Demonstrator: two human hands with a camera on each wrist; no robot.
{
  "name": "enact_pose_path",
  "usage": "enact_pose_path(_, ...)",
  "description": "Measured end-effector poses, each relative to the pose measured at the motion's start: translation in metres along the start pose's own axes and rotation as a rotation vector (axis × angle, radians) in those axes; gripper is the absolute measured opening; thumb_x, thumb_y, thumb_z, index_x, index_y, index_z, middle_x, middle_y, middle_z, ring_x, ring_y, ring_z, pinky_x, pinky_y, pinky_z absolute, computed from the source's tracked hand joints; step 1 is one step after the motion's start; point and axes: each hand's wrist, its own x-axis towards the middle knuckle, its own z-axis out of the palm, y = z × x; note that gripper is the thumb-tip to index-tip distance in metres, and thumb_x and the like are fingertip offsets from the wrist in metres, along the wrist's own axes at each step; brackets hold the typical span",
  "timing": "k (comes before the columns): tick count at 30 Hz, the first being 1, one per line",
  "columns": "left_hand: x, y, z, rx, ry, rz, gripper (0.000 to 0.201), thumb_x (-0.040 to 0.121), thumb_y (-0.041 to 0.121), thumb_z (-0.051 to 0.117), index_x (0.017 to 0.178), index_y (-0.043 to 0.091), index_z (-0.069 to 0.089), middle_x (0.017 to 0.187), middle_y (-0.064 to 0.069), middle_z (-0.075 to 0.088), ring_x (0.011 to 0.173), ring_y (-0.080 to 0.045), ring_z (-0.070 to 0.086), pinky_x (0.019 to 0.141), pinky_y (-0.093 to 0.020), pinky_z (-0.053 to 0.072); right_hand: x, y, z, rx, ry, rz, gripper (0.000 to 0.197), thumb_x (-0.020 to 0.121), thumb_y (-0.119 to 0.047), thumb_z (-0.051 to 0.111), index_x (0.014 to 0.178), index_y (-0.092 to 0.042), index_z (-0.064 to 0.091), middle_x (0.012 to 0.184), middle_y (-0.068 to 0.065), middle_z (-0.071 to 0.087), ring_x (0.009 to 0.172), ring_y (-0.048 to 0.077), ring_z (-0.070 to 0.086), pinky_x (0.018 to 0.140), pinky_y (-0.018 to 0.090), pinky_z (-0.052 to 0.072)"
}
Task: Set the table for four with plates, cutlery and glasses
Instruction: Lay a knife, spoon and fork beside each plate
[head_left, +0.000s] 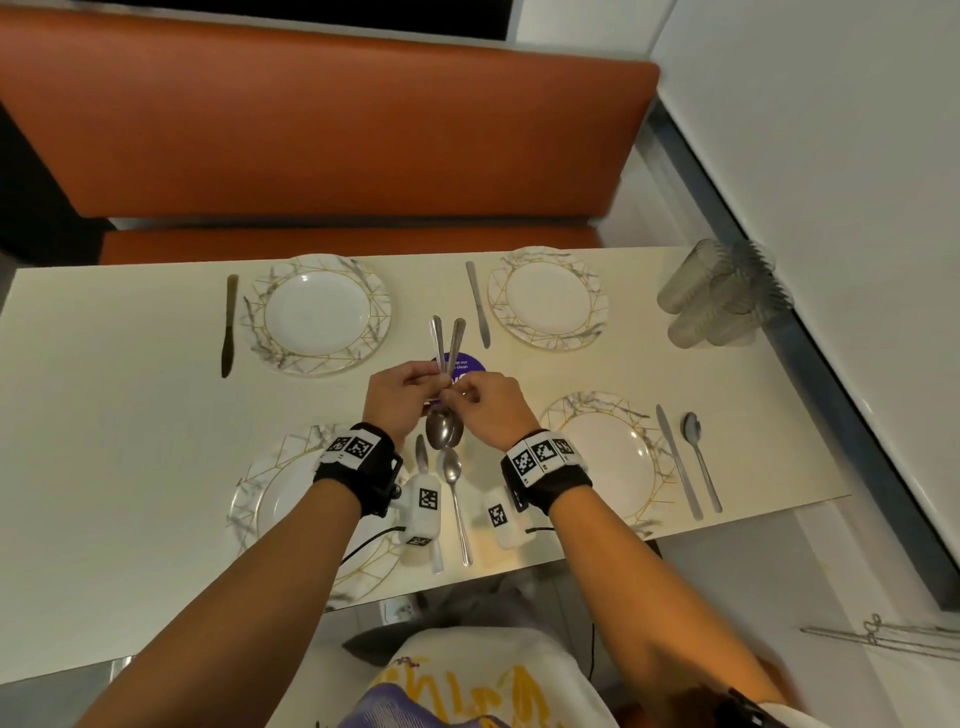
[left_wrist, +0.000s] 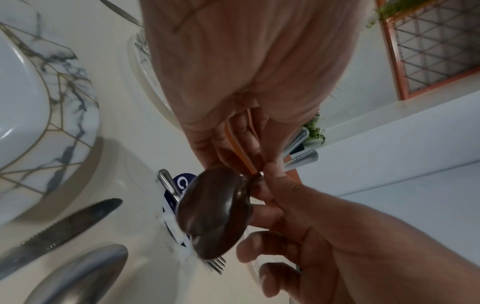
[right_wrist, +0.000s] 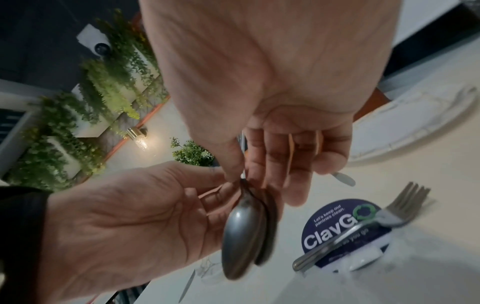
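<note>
Over the middle of the table both hands hold two stacked spoons (head_left: 444, 428), bowls toward me and handles (head_left: 447, 338) fanned away. My left hand (head_left: 439, 382) pinches their necks from the left and my right hand (head_left: 460, 392) from the right. The left wrist view shows the dark spoon bowls (left_wrist: 213, 216) below the left hand (left_wrist: 244, 160), the right hand (left_wrist: 272, 195) alongside. In the right wrist view the spoons (right_wrist: 244, 236) hang between the right hand (right_wrist: 249, 176) and the left hand (right_wrist: 207, 195). Four marbled plates are laid: far left (head_left: 363, 291), far right (head_left: 587, 280), near left (head_left: 249, 493), near right (head_left: 587, 410).
Knives lie by the far left plate (head_left: 228, 325), the far right plate (head_left: 478, 304) and the near right plate (head_left: 678, 462), which also has a spoon (head_left: 701, 462). Another spoon (head_left: 454, 499) lies near me. A fork (right_wrist: 363, 230) rests on a purple sticker (head_left: 465, 364). Stacked glasses (head_left: 717, 296) lie far right.
</note>
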Motion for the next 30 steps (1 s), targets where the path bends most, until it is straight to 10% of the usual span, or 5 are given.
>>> enact_pose_path(10, 0.0, 0.003, 0.018, -0.054, -0.018, -0.043, 0.011, 0.09, 0.006, 0.077, 0.098, 0.013, 0.076, 0.082, -0.004, 0.079, 0.07, -0.014, 0.075, 0.069, -0.027, 0.062, 0.004, 0.005, -0.013, 0.101, 0.084, 0.043, 0.017, 0.084, -0.023, 0.078, 0.097, -0.013, 0.073, 0.085, 0.001, 0.072, 0.076, 0.012, 0.064, 0.071, 0.02, 0.048)
enact_pose_path(17, 0.027, 0.002, 0.033, 0.021, 0.012, -0.05, 0.011, 0.091, 0.007, 0.075, 0.099, 0.014, 0.079, 0.086, -0.009, 0.079, 0.069, -0.016, 0.072, 0.067, -0.026, 0.06, 0.022, 0.028, -0.019, 0.25, 0.078, 0.147, 0.011, 0.083, -0.022, 0.077, 0.093, -0.021, 0.073, 0.085, -0.003, 0.075, 0.082, 0.014, 0.072, 0.083, 0.043, 0.06)
enact_pose_path(30, 0.182, -0.001, 0.064, 0.199, 0.21, -0.204, 0.011, 0.091, 0.009, 0.076, 0.101, 0.007, 0.079, 0.089, -0.012, 0.078, 0.068, -0.02, 0.067, 0.07, -0.031, 0.059, 0.085, 0.126, -0.068, 0.219, 0.024, 0.254, 0.013, 0.089, -0.027, 0.072, 0.097, -0.017, 0.069, 0.087, -0.003, 0.073, 0.083, 0.016, 0.069, 0.087, 0.042, 0.058)
